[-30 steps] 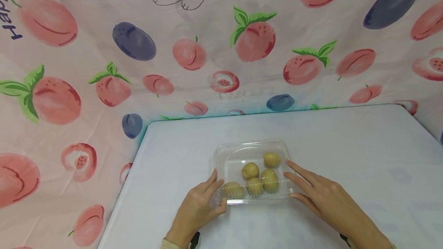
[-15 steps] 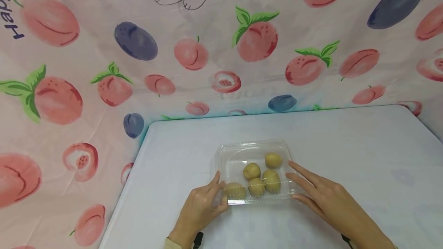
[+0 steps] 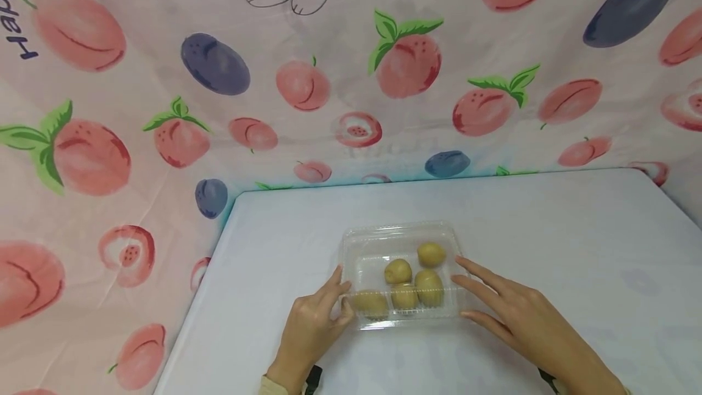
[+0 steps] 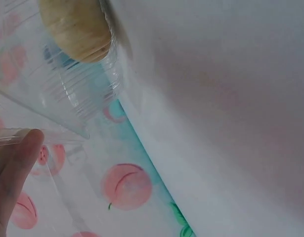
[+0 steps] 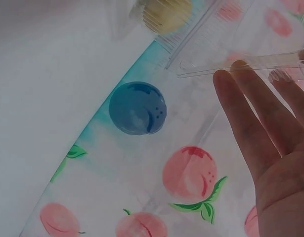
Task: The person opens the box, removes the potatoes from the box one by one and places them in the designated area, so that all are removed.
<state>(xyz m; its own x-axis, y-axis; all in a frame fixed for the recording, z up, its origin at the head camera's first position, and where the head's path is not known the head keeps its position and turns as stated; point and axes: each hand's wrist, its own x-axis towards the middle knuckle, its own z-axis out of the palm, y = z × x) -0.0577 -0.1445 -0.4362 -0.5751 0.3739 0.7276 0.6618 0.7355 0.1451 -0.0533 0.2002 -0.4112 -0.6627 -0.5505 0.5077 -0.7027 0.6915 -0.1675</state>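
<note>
A clear plastic clamshell box (image 3: 364, 245) stands on the white table, with several yellow-brown, potato-like pieces (image 3: 429, 287) inside. At its left front corner my left hand (image 3: 315, 322) pinches the rim between thumb and fingers; in the left wrist view one fingertip (image 4: 33, 138) lies over the plastic edge. My right hand (image 3: 521, 313) is at the right side, its fingers fairly straight and touching the edge. In the right wrist view these fingers (image 5: 240, 108) meet the lid's rim (image 5: 201, 74), which stands apart from the ribbed lower part of the box.
The white table (image 3: 559, 224) surrounds the box, its left edge sloping away. Behind and to the left hangs a pink cloth (image 3: 329, 35) printed with peaches and blue fruits. A dark wrist strap (image 3: 313, 378) shows on the left arm.
My left hand has shifted slightly left, its thumb moving from the front corner toward the left edge. The box's front edge sits slightly lower in view. The right hand has barely moved.
</note>
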